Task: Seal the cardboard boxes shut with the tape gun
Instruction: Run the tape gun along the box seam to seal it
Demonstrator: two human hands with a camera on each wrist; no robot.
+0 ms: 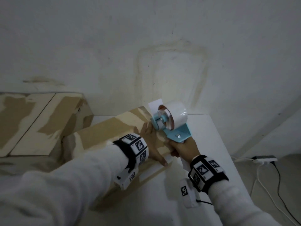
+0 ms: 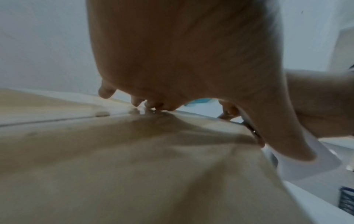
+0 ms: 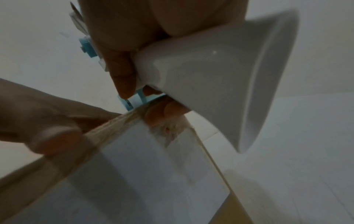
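currently at the near end of the front cardboard box (image 1: 114, 128), on the white table (image 1: 210, 136). tape gun (image 1: 171, 123) over the box's near right corner, white roll up, handle wrapped in the right hand (image 1: 184, 148), fingers curled tight. left hand (image 1: 151, 144) flat on the lid, fingers straight, thumb at the edge pinning a white tape end. likely risks: tape lifting if the thumb slips, strip wandering off the seam, box sliding on the table. second box (image 1: 40, 121) behind left.
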